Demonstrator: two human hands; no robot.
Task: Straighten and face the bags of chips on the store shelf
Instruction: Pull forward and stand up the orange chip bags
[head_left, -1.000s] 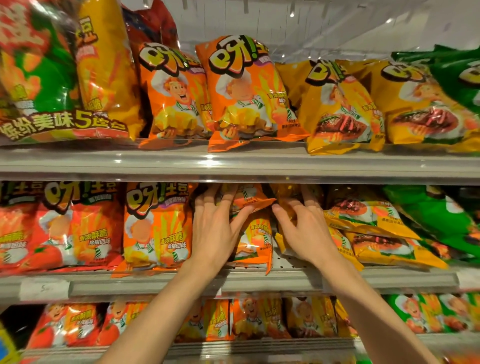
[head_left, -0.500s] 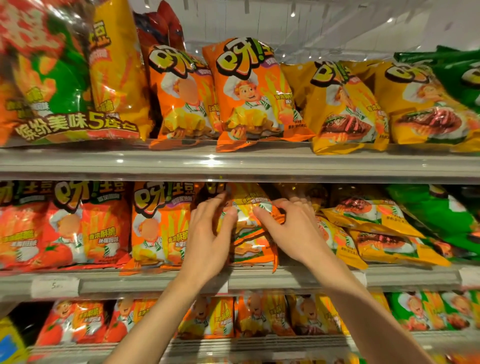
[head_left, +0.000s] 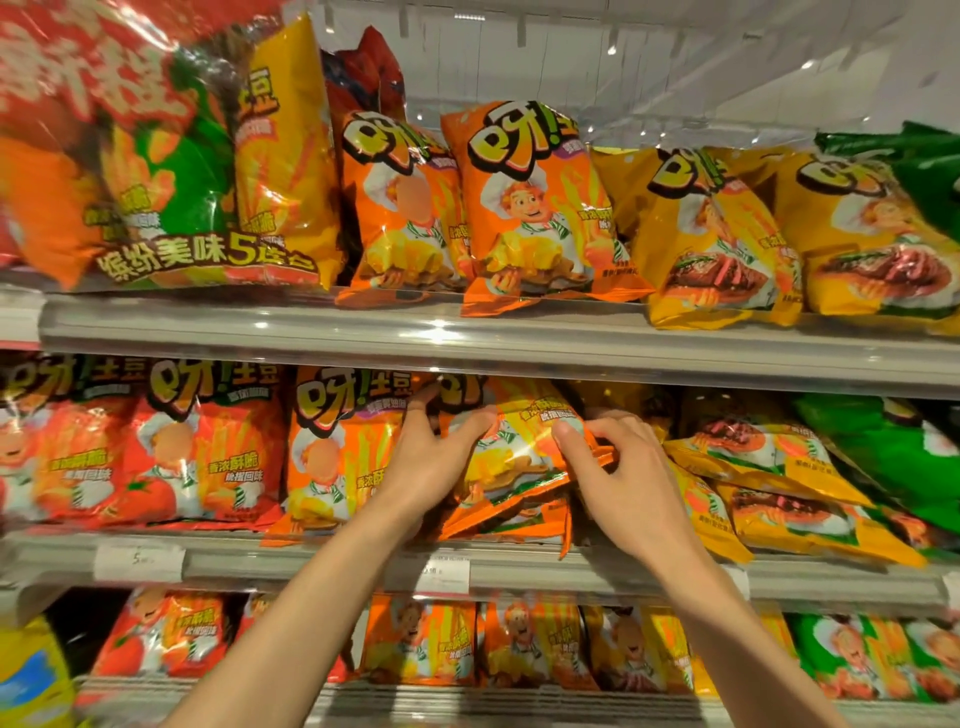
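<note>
Both hands work the middle shelf (head_left: 322, 564), one on each side of a tilted orange bag (head_left: 511, 457). Left hand (head_left: 434, 467) holds the bag's left edge, thumb across the front panel, fingers curled behind the top corner. Right hand (head_left: 618, 478) pinches the right edge, thumb on the front, fingers tucked behind. Grip on opposite edges looks chosen to turn the bag upright without crushing the contents.

The bag leans with its top toward the left, print facing out but skewed. It rests on more orange bags (head_left: 514, 525) lying flat beneath it, so the stack has slumped; judgement: these need standing up too.

Neighbour to the left, an upright orange bag (head_left: 337, 447), stands straight and faced, a fair reference for alignment. To the right, yellow bags (head_left: 769, 478) lie toppled and overlapping, fronts tipped upward; green bags (head_left: 893, 447) beyond them also slant.

Material: glossy, crinkled film, air-puffed, pillow-shaped, with flat crimped seams. Likely slippery and springy; light pinching at the seams should hold best.

Top shelf (head_left: 467, 338) bags stand roughly faced.
</note>
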